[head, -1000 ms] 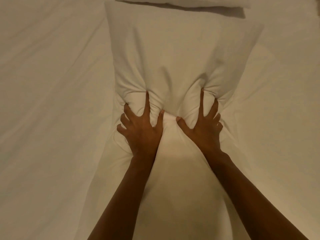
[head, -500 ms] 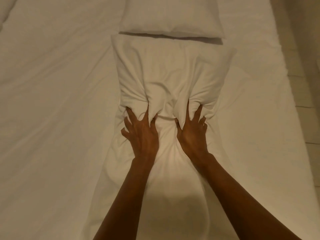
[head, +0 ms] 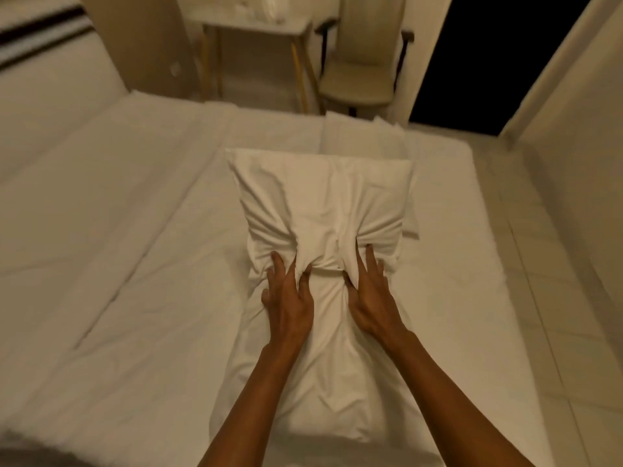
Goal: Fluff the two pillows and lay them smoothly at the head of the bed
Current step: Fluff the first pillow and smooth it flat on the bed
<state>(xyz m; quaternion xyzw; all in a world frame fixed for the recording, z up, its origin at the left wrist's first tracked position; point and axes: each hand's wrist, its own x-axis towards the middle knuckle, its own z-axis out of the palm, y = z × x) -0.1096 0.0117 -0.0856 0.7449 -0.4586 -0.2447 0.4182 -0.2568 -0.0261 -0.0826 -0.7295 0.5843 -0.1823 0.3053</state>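
A white pillow (head: 320,203) lies long-ways in the middle of the bed (head: 118,264), on the white sheet. Both hands press down on its middle. The left hand (head: 290,301) has its fingers spread, and they dig into the soft cloth and bunch it up. The right hand (head: 371,298) does the same just beside it, with a tight fold of cloth between the two hands. A second pillow (head: 362,138) lies past the first one, touching its far end. Behind the bed stand a small table (head: 256,25) and a chair (head: 364,62).
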